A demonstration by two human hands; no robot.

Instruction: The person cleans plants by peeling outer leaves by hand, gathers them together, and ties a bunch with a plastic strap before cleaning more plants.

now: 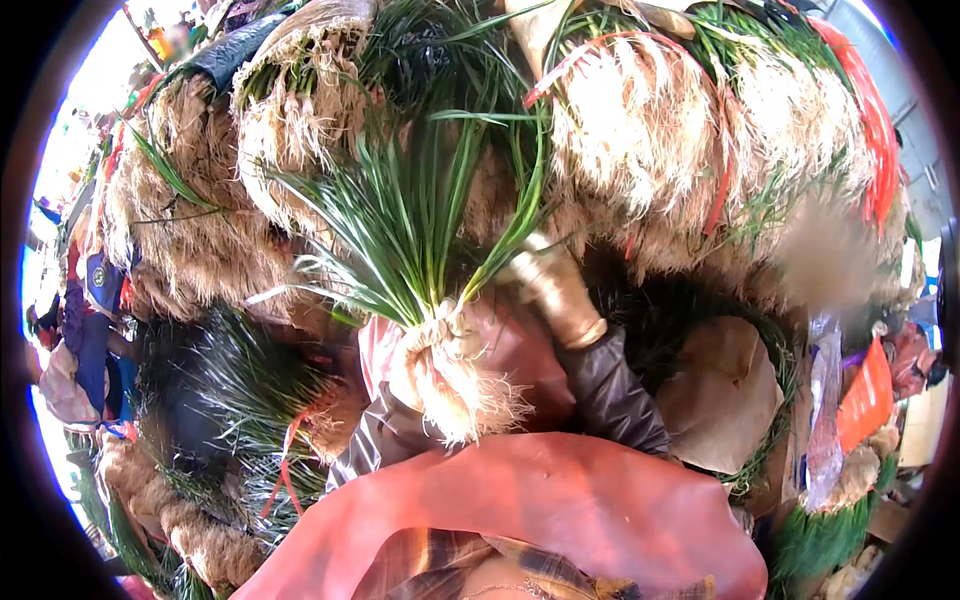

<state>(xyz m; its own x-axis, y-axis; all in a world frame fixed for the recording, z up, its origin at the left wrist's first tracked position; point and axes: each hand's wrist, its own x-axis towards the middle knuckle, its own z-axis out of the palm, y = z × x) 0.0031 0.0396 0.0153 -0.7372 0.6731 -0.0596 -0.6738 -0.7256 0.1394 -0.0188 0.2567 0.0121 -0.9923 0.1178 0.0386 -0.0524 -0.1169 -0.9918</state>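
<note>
A bunch of long green plants with pale stringy roots, looking like scallions or garlic chives [425, 240], stands in front of my chest, leaves up and roots down. My left hand [422, 350], in a pale glove, is closed around it just above the roots. To the right of the leaves is my right hand [553, 290], also in a tan glove, smeared by motion. Its fingers cannot be made out, nor whether it touches the leaves. A reddish apron [560, 500] spreads below the bunch, and dark shiny sleeves cover both forearms.
Big root-out bundles [640, 130] are stacked across the back, some tied with red strips. More bundles [300, 420] lie at the left. A round brown pad [728, 395] sits among greens at the right. Beyond it hangs an orange bag [865, 395]. People's clothing shows at far left.
</note>
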